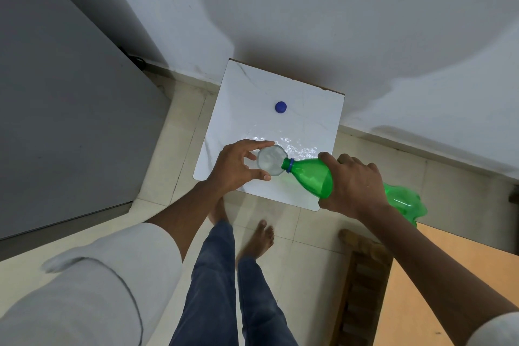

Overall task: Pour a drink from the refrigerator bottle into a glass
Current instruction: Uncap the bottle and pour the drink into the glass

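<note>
- Two hands: the left hand (234,168) and the right hand (355,185), one on either side of the glass.
- One clear glass (270,161), with the left hand's fingers curled round it.
- One green plastic bottle (311,177), tipped, gripped by the right hand, its mouth at the glass rim.
- One blue cap (280,107), lying alone beyond both hands.
- One white counter (252,98) under both hands.
- Two bare feet (259,239) on the tiled floor, below the hands.
- One grey refrigerator (61,109), off to the left hand's side.
- One wooden slatted piece (362,284), beneath the right forearm.
</note>
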